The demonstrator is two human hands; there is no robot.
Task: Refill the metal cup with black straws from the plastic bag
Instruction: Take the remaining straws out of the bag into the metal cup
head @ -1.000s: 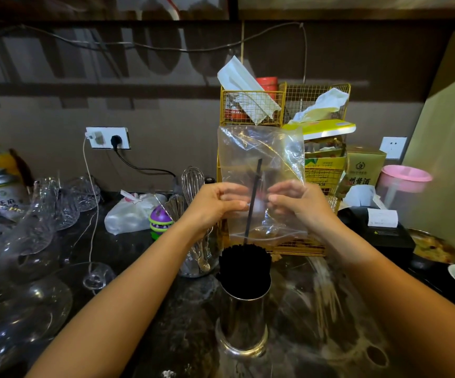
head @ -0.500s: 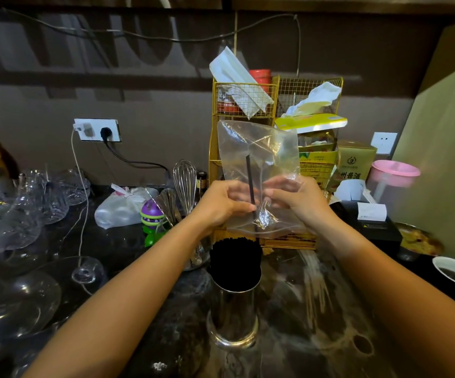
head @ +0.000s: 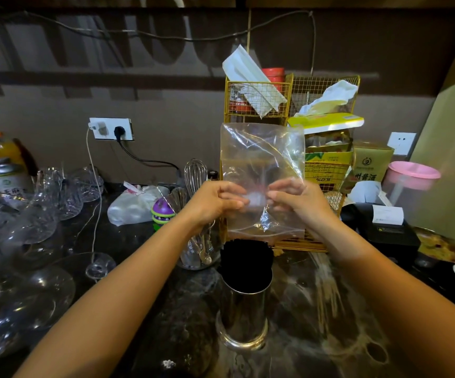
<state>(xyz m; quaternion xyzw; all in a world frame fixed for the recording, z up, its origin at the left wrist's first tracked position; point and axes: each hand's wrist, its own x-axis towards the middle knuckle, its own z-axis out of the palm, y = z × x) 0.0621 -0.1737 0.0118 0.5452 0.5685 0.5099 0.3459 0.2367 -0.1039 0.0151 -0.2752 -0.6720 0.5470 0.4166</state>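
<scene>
I hold the plastic bag (head: 261,170) upright above the metal cup (head: 244,309), my left hand (head: 215,204) and right hand (head: 299,204) each pinching its lower half with fingers closed on the film. The bag is clear and crinkled, no straw showing inside. The shiny cup stands on the dark counter (head: 329,323), packed with black straws (head: 245,257).

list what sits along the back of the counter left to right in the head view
orange bottles → glasses → white bag → purple toy → whisk → yellow rack → pink-lidded tub
</scene>
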